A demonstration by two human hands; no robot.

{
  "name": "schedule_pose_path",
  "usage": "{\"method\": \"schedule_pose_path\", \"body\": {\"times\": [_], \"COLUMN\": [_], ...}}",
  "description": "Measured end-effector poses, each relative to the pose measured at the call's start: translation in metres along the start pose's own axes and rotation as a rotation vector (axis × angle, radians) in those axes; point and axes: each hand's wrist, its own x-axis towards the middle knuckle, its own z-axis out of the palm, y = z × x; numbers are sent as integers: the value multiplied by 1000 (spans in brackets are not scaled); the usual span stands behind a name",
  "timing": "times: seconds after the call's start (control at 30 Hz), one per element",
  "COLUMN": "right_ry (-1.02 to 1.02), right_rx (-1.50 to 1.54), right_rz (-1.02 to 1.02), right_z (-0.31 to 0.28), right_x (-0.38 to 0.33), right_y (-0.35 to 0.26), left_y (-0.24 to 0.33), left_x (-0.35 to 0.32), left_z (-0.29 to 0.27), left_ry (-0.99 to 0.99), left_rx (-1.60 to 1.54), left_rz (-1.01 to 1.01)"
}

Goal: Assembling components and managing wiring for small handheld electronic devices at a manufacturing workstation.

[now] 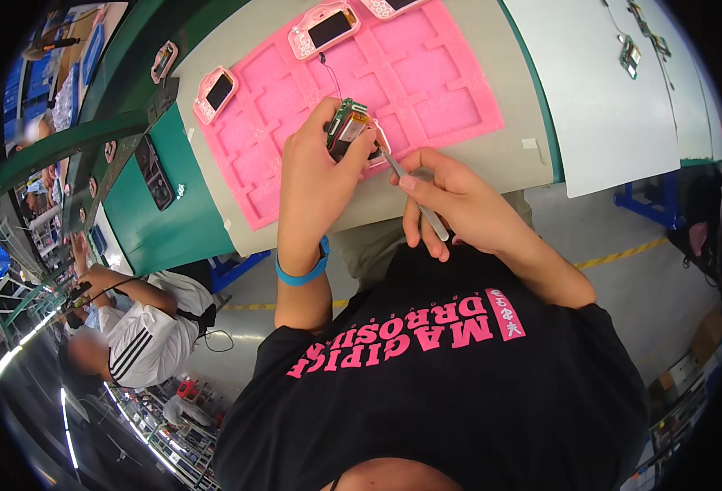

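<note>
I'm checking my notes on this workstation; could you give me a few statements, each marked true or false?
1. The right hand holds a slim silver tool. True.
2. The left hand is empty. False: it holds a green circuit board.
3. The wristband next to the left hand is blue. True.
4. The compartmented tray is green. False: it is pink.
5. The black shirt has no print. False: it bears pink print.
</note>
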Motion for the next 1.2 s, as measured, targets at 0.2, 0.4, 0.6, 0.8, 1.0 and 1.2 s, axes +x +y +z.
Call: {"method": "schedule_pose_path", "body": {"times": [0.2,0.4,0.6,0.8,1.0,1.2], "right_ry": [45,15,44,32,64,48], "right_rx": [-45,-40,-54,-159,-155,-147], "right_rz": [-21,-25,-48,-82,-56,-70], "right_z": [4,5,4,6,7,10], "right_x": [1,1,-2,-2,-3,-4], "right_y": [2,7,10,13,13,15], "left_y": [-2,-2,2,-5,-9,-8], "left_x": [-3,-8,-20,-21,-21,-23], "left_z": [-2,-5,-22,-12,-9,-5], "left_ry": [-17,-8,-42,-23,-13,9], "left_rx": [-30,-44,-212,-231,-232,-255], "left_rz": [1,14,-113,-35,11,24]}}
